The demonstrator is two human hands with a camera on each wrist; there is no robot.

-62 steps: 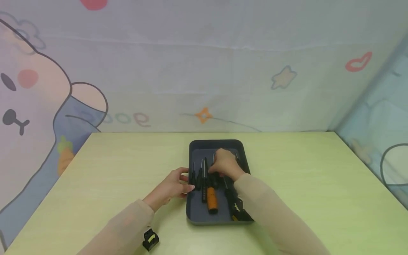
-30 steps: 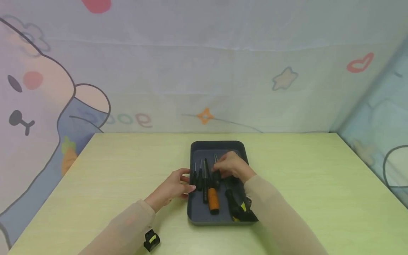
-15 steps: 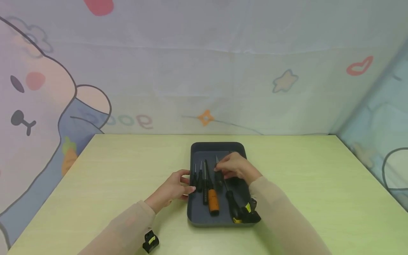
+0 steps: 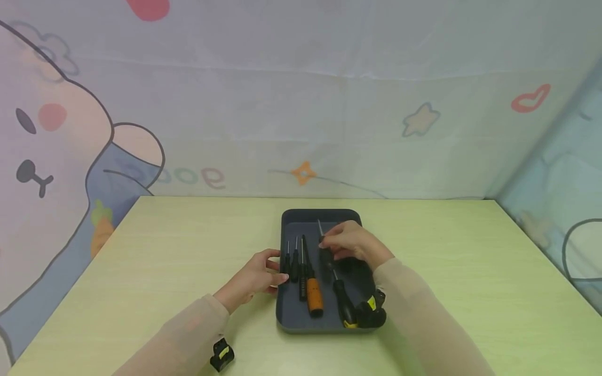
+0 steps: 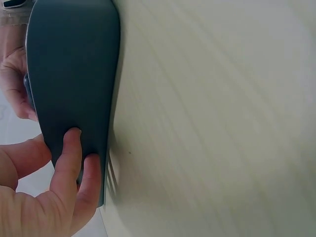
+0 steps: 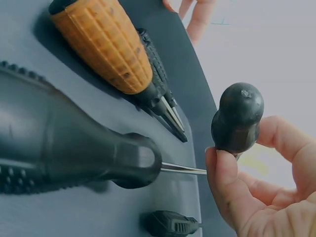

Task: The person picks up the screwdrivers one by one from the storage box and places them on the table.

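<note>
A: State the condition of the right hand.
B: The right hand (image 4: 354, 243) pinches a black driver (image 6: 238, 116) by its handle between thumb and fingers.

A: Give the position of that driver.
B: Over the tray (image 4: 301, 326), to the right of the orange driver (image 4: 314, 297), with its shaft pointing to the far end. Contact with the tray floor cannot be determined.

A: State the condition of the left hand.
B: The left hand (image 4: 257, 271) grasps the tray by its left wall, thumb at the rim, fingers against the outer face.

A: List the remaining contents.
B: Three slim drivers (image 4: 294, 269) lie side by side along the left wall, the orange driver just beside them. A large driver (image 4: 345, 303) with a yellow end lies at the near right.

A: Identify the support.
B: The tray rests on the table (image 4: 470, 282); a printed cloth (image 4: 282, 104) hangs behind.
</note>
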